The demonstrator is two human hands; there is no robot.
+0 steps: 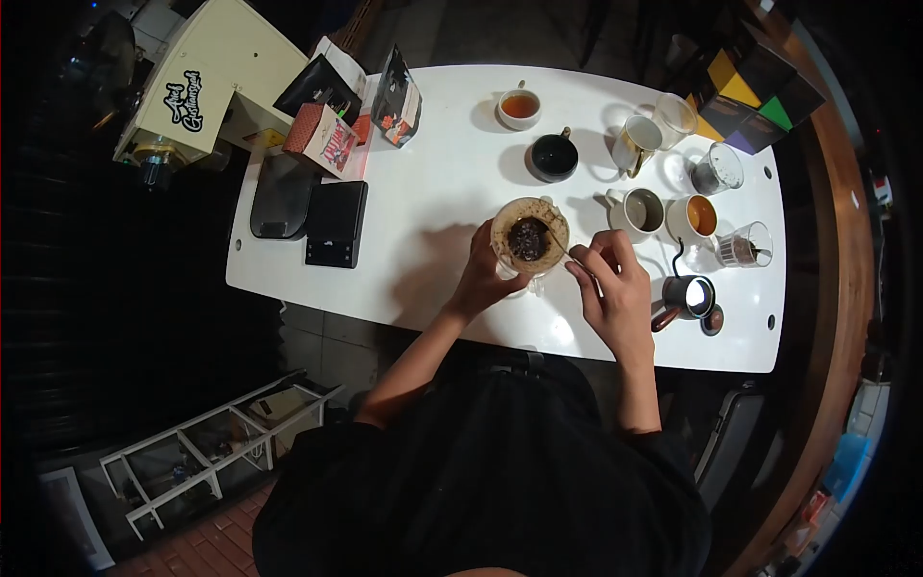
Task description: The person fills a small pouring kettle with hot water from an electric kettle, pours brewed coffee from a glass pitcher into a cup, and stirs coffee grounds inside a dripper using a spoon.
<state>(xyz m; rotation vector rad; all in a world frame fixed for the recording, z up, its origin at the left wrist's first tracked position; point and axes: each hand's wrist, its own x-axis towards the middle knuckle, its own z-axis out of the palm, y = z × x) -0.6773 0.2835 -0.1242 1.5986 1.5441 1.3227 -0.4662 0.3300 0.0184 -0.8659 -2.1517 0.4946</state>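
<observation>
A coffee dripper (501, 228) lined with a stained paper filter stands at the table's near middle, wet dark coffee grounds (528, 239) in its bottom. My left hand (484, 277) is closed around the dripper's left and near side. Between the thumb and fingers of my right hand (616, 286) is the handle of a thin spoon (560, 242), whose far end reaches into the filter; its tip is hard to make out. Right of that hand sits a small gooseneck kettle (688, 296) with a wooden handle, its round lid (712, 320) beside it.
Several cups and glasses fill the right side, including a white cup of amber liquid (520, 108), a black cup (554, 157) and a grey mug (636, 213). On the left are a black scale (336, 224), coffee bags (398, 96) and a cream grinder (207, 82).
</observation>
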